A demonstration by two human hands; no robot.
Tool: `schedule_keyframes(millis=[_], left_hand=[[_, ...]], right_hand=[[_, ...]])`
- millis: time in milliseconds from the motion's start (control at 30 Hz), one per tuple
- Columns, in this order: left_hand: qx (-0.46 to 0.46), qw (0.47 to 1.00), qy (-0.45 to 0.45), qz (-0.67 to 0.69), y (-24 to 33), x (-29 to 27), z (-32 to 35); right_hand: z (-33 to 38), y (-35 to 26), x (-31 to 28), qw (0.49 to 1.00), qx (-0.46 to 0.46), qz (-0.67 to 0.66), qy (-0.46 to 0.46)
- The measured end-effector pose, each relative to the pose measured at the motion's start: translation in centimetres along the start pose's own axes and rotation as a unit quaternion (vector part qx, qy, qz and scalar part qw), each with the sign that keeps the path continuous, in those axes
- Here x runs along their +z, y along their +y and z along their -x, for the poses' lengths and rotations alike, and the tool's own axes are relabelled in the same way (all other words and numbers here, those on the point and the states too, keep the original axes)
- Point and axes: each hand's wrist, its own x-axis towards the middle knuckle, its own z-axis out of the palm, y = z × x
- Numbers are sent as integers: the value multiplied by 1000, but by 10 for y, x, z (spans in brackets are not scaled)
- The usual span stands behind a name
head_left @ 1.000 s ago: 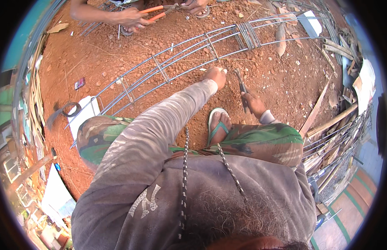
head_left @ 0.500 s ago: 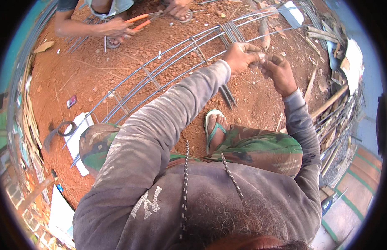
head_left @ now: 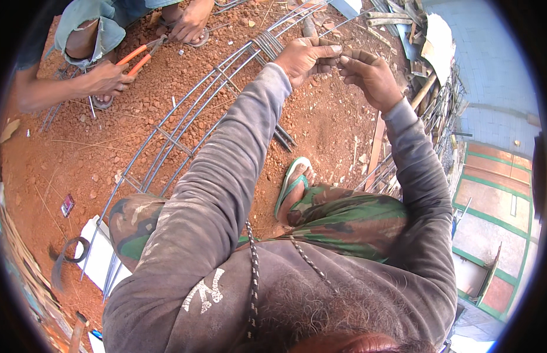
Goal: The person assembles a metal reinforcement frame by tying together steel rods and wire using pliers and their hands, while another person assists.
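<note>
My left hand [head_left: 306,60] and my right hand [head_left: 372,75] are raised close together in front of me, fingertips nearly meeting. Each is closed in a pinch. Whatever lies between the fingers is too small to make out; it may be a thin, dark strand. Below and to the left of them, a long steel rebar cage [head_left: 174,142] slants across the ground. Several rectangular stirrups [head_left: 265,45] are bunched on its far part, beside my left hand. Short dark bars [head_left: 283,136] stick out beneath my left forearm.
At the far left a person's hand [head_left: 108,80] grips orange-handled pliers [head_left: 133,55]. Scrap wood and rods [head_left: 429,88] are piled at the right. A white board [head_left: 95,242] and a curled dark strip [head_left: 61,267] lie at the left. My sandalled foot [head_left: 296,188] rests on red soil.
The view has turned, so the ground, the cage and the other person sit farther left in the picture. My hands stay together, still pinching, with the fingers slightly shifted.
</note>
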Motion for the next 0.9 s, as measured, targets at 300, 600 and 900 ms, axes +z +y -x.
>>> schedule_keyframes(millis=[300,600,900], left_hand=[[122,987,-86,55,67,-32,6],[141,988,-45,-40,112,-56,27],[178,967,75,-165,81,-48,10]], right_hand=[[-30,-65,52,998,-41,-15,-55],[-27,-88,116,995,-56,-78,17],[-52,-55,114,978,-103,155,96]])
